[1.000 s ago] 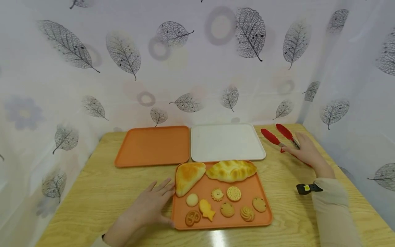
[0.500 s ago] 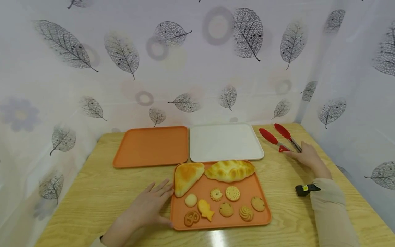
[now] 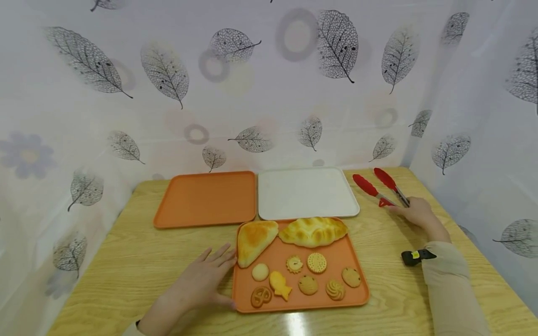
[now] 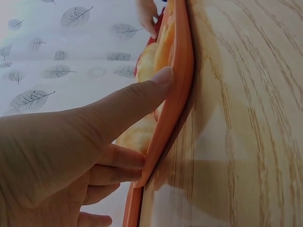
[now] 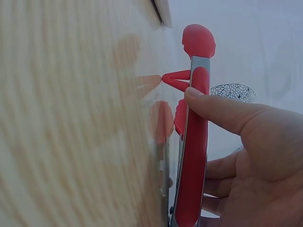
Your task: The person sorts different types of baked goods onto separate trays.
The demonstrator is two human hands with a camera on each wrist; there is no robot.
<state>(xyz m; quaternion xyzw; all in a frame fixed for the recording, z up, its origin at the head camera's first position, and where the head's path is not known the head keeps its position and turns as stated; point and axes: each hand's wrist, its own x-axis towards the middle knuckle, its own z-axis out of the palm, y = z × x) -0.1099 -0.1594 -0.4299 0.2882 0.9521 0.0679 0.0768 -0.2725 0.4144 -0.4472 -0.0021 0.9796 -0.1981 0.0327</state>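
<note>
**Hands at the tongs and the tray**

Leaf-patterned curtains are enclosing a wooden table. Head view: the right hand is gripping the red tongs, tips pointing away toward the far left. Left wrist view: the left hand is pressing straight fingers against the orange tray. Right wrist view: thumb and curled fingers are wrapping the tongs' handle, lengthwise along the palm.

Empty orange tray, white tray

Red tongs, two orange trays, one white tray, golden-brown pastries, pale wood-grain tabletop, leaf-printed white backdrop.
</note>
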